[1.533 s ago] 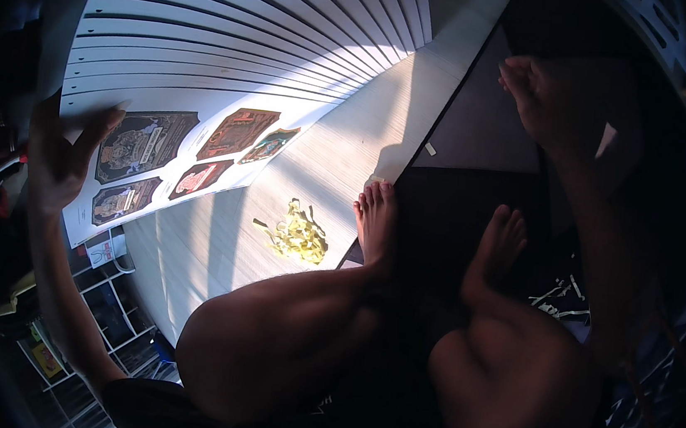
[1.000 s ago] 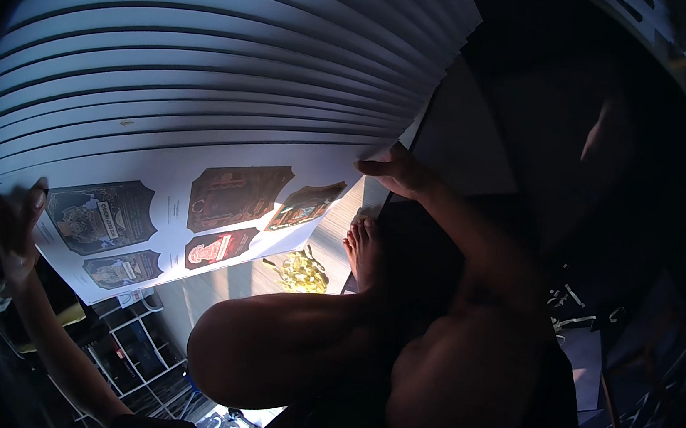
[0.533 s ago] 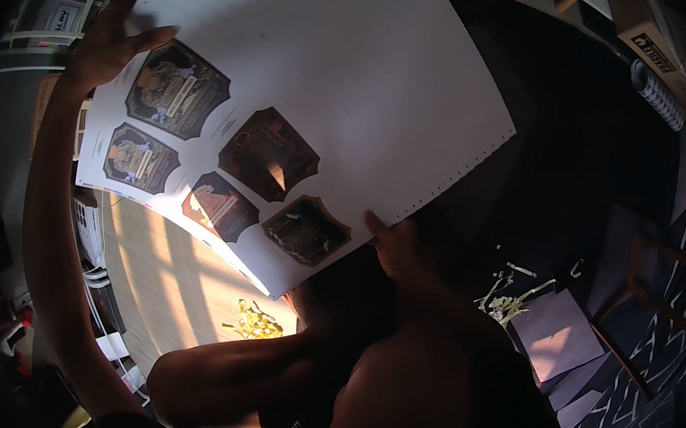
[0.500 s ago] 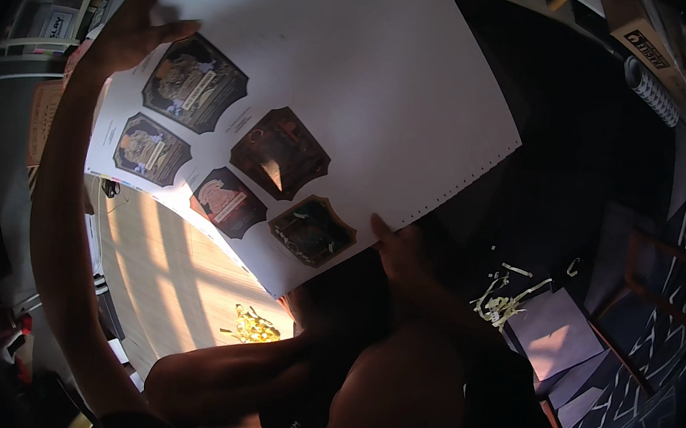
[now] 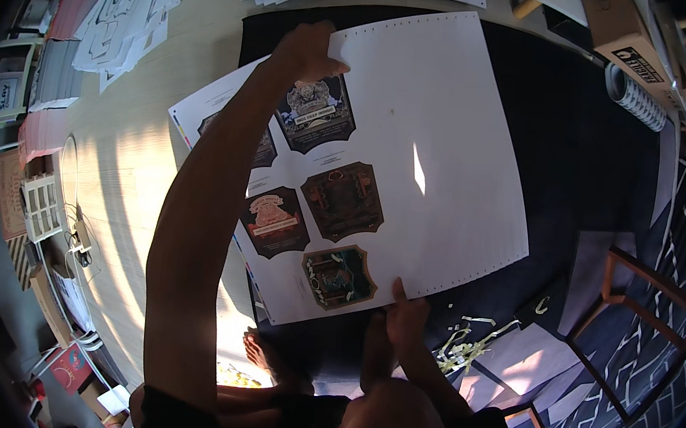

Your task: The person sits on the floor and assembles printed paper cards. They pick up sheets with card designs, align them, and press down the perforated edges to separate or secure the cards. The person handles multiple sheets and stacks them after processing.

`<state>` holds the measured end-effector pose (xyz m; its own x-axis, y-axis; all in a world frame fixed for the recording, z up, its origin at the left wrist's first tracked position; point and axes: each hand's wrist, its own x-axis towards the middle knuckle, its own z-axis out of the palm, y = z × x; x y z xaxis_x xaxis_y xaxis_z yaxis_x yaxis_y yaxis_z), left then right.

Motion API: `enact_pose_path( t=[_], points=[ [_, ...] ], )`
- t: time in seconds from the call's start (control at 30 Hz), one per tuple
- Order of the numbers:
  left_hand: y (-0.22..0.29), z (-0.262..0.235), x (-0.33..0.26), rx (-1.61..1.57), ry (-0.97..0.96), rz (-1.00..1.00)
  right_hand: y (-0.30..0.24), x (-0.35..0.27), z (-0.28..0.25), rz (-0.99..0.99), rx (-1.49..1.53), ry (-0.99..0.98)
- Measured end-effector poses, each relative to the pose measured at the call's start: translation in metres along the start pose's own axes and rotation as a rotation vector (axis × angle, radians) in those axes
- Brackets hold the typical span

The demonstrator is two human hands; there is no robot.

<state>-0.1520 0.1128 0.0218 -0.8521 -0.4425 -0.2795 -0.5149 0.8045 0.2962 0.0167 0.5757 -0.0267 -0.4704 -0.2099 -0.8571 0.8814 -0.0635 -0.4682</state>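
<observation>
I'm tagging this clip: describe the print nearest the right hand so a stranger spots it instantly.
Find the big white sheet over the dark mat. At its lower edge is the right hand; just left of that is the plaque-shaped print. Unlike the other prints, it has a teal-green centre.

I hold a large white sheet (image 5: 401,137) turned askew over the black mat (image 5: 567,154), one corner jutting past the mat's left side. Five dark shield-shaped prints (image 5: 343,201), one partly hidden from me, fill the half nearer that side; the half toward the mat's right is plain white, small dark marks dotting its edges.
</observation>
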Motion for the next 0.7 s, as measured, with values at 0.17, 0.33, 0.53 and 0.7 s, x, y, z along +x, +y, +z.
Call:
enact_pose_path(
  t=[0.17, 0.33, 0.53, 0.7],
  points=[
    [0.023, 0.01, -0.066, 0.006, 0.444, 0.217, -0.002, -0.012, 0.019, -0.018, 0.152, 0.059],
    [0.087, 0.094, -0.226, -0.179, 0.44, 0.053, -0.009, -0.011, 0.023, 0.017, 0.144, 0.028],
    [0.142, 0.163, -0.299, -0.073, 0.297, -0.113, -0.011, -0.012, 0.023, 0.002, 0.119, 0.031],
    [0.14, 0.189, -0.295, 0.042, 0.357, -0.159, -0.015, -0.011, 0.022, -0.071, -0.036, 0.029]
  ],
)
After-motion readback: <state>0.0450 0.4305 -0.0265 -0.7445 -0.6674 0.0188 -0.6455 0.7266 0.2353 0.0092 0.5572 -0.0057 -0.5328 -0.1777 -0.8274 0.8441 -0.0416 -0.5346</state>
